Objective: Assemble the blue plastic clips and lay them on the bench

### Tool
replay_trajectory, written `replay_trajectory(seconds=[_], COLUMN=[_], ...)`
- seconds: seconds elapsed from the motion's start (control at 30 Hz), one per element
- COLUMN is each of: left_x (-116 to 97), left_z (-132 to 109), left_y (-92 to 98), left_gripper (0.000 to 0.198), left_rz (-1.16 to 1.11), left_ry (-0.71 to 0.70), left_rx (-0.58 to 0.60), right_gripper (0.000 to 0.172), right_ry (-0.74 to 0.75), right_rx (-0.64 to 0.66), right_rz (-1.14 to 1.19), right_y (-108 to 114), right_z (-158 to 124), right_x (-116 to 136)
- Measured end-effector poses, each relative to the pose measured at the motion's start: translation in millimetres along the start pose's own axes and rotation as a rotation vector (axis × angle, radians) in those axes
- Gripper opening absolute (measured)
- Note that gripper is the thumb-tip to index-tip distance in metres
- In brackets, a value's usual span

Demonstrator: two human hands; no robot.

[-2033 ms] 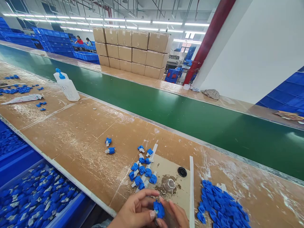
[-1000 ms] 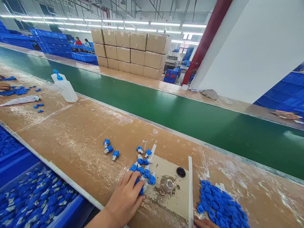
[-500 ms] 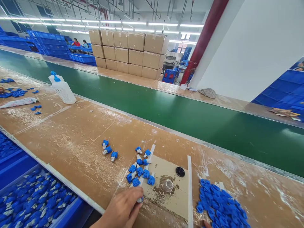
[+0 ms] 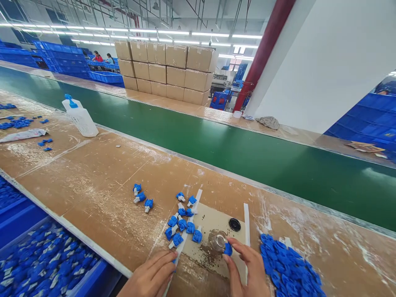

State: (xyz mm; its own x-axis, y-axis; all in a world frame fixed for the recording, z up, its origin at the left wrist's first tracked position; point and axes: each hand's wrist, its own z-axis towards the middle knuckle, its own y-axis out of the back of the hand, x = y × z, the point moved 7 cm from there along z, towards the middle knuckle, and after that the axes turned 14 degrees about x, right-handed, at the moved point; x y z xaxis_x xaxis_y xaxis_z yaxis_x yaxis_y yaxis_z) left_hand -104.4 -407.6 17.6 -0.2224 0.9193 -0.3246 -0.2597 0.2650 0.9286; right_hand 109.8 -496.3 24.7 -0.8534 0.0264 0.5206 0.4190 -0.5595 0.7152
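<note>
While the right hand point(image 4: 249, 268) holds a small blue piece point(image 4: 228, 249) between thumb and forefinger, the left hand point(image 4: 151, 274) lies to its left, fingers drawn together. A blue sliver point(image 4: 175, 260) shows at the left fingertips; whether they grip it is hidden. Just left of the right fingertips stands a clear round pot point(image 4: 218, 241) on a beige board point(image 4: 212, 214); whether the pinched piece touches it is unclear. A black cap point(image 4: 234, 225) lies beyond that hand, and a heap of blue pieces point(image 4: 291, 268) sits to its right. Beyond the left fingers are blue pieces with pale tabs point(image 4: 182, 225).

The pinched piece is probably very light, thin and pliable, hard to break but easily bent; wet fingers might let it slip. A gentle two-finger hold at its rim looks best, without squashing its middle.
</note>
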Motion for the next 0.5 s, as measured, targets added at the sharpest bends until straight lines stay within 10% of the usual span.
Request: replay_trajectory(seconds=[0.17,0.33,0.5], left_x=[3.9,14.3,-5.3], left_z=[-3.3,6.8,43.0], left_y=[5.1,-8.2,-23.1], left_gripper=[0.032,0.026,0.042], left_rz=[-0.160,-0.964,-1.790], left_ry=[0.122,0.405,0.427], left_rx=[-0.091,-0.167,-0.147], right_gripper=[0.021,0.020,0.025], right_ry=[-0.011,-0.058,-0.409], right_rx=[0.049,0.017,-0.218], right_rz=[-0.012,0.070,0.930], right_y=[-16.5,-20.6,-19.0], right_z=[13.0,2.8,-12.8], right_x=[1.1,0.9,3.5])
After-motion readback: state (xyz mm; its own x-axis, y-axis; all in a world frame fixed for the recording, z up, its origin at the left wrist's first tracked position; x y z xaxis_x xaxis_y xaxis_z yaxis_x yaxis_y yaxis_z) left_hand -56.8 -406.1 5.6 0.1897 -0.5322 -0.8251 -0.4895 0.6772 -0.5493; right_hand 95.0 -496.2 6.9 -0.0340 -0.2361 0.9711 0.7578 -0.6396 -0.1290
